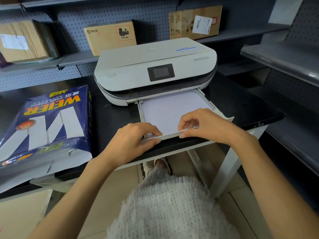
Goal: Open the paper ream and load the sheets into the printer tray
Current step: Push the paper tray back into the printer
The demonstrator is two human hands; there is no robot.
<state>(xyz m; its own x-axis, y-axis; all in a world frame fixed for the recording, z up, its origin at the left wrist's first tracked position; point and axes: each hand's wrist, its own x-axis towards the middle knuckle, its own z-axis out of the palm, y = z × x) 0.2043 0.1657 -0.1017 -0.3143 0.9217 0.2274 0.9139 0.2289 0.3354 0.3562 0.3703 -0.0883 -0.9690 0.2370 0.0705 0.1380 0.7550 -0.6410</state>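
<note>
Pinching the near edge of the white sheet stack (170,114), the left hand (136,140) and right hand (203,125) hold it, thumbs below, seemingly inside the pulled-out white plastic printer tray (217,107). The torn blue paper ream wrapper (45,125) lies left on the black table (110,118).

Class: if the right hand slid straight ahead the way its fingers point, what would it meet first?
The right hand points left along the tray's front edge, so it would probably meet the left hand first.

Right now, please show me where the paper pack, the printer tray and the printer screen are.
paper pack (46,121), head view, on its blue printed top.
printer tray (209,102), head view, on its right side wall.
printer screen (160,72), head view, on the dark display.
</note>
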